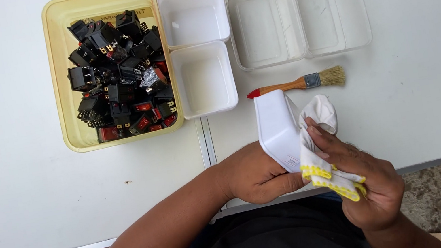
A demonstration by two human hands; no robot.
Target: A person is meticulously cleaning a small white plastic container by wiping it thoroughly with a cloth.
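Plainly, small white square tub (276, 127), tilted, cloth (322, 143) pressed inside.

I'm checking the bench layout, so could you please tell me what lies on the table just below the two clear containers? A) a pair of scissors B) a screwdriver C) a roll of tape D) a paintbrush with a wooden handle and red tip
D: a paintbrush with a wooden handle, red tip and pale bristles lies flat just below the clear containers, above the small white tray the left hand holds.
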